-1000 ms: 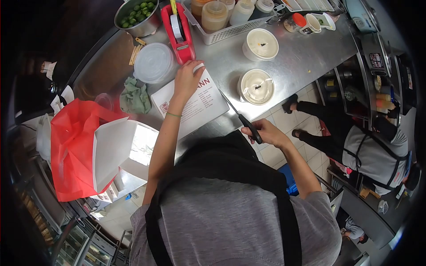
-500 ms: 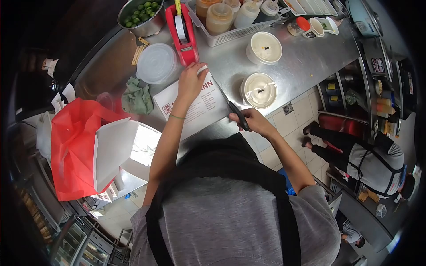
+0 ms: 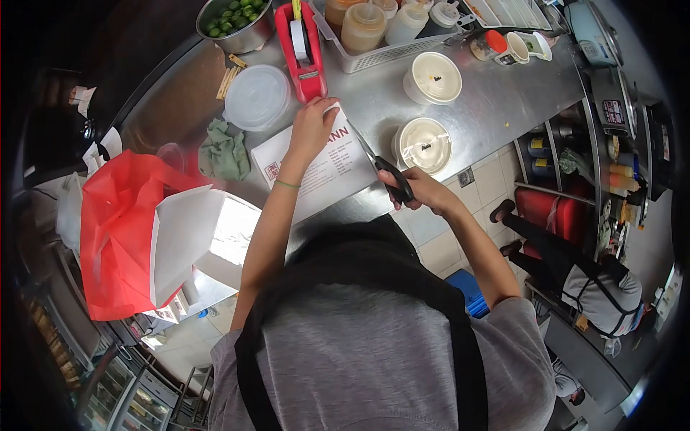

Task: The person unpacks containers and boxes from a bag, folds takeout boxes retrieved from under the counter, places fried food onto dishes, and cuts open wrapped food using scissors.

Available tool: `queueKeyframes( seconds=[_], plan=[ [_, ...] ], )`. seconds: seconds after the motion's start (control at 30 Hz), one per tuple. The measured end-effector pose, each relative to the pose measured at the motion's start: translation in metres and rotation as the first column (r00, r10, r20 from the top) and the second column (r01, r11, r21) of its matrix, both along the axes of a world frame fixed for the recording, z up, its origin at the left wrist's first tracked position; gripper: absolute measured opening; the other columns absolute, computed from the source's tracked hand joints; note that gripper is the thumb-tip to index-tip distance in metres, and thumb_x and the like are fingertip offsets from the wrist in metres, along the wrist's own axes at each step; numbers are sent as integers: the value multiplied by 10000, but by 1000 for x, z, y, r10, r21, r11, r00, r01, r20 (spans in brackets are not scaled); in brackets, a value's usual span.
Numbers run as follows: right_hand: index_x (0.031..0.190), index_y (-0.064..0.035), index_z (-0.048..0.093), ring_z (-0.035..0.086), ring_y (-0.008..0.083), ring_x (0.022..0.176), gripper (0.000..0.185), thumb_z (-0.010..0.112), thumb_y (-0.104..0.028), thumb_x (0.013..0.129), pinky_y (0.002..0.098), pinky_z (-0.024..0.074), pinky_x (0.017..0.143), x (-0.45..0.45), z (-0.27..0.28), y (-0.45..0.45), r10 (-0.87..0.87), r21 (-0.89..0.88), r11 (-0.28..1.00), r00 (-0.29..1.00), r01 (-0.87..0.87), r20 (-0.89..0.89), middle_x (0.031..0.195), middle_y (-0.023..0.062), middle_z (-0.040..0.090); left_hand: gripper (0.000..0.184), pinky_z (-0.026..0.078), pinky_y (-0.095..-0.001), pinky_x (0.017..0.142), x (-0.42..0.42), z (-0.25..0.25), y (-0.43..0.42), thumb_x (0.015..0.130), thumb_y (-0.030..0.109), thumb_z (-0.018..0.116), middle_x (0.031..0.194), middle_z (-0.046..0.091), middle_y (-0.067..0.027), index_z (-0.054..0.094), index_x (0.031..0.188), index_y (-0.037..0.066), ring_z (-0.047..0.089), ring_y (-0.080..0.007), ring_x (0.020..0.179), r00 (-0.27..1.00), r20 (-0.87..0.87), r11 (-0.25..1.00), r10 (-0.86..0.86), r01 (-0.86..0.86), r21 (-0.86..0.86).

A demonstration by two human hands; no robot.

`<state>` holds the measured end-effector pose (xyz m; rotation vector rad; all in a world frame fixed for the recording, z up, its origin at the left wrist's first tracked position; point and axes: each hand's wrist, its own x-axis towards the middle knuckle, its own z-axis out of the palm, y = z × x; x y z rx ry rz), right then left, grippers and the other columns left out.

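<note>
A flat piece of white printed paper [image 3: 328, 167], with red lettering, lies on the steel counter before me; I cannot tell whether it is a sheet or a bag. My left hand [image 3: 314, 128] is closed on its upper edge, fingers curled over the corner. Black-handled scissors [image 3: 394, 179] are in my right hand [image 3: 422, 192], fingers in the handles. Their blades point up and left along the paper's right edge. Just beyond my left fingertips stands a red tape dispenser [image 3: 307, 72]. Two lidded round tubs, a nearer one [image 3: 424, 146] and a farther one [image 3: 433, 77], stand right of the paper.
A clear-lidded container [image 3: 256, 98] and a green cloth [image 3: 224, 152] lie left. A red bag [image 3: 118, 241] with an open white box [image 3: 183, 241] sits at the counter's left end. Behind are a pot of limes [image 3: 233, 39] and a bottle basket [image 3: 395, 52]. Another person [image 3: 600, 294] stands at right.
The scissors' handles are spread wider, and my right hand has shifted slightly right. My left hand still holds the paper's edge. The view has shifted a little, and the other person has moved.
</note>
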<state>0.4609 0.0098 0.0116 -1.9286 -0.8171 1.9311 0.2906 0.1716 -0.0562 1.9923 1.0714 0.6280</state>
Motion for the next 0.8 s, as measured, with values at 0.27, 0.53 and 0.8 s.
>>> queueKeyframes(
  seconds=[0.27,0.53,0.8],
  plan=[
    [689,-30,614,499,65,499,528,690,-553,680,199,372,474,-15,-25,-29,-169,159,974,985,160,42,541,-3,524,218,448,-355,769,0,-2,-1,834,137,565,961,610,-154,619,1004,11,589,-317,880,1000,22,1000,16,-16,-14],
    [673,-36,596,500,63,510,478,698,-502,705,198,382,493,-7,-9,-28,-111,99,989,994,111,-9,563,-7,527,213,448,-362,748,1,0,-2,828,134,571,942,606,-166,622,993,8,591,-328,856,999,33,999,0,2,-47],
    [675,-55,590,504,55,500,442,686,-483,727,184,376,487,-15,-1,-30,-214,91,972,976,218,-52,566,-11,532,217,443,-361,738,0,1,-1,827,132,573,917,604,-166,619,998,7,592,-321,833,1000,24,999,-1,2,-51]
  ],
)
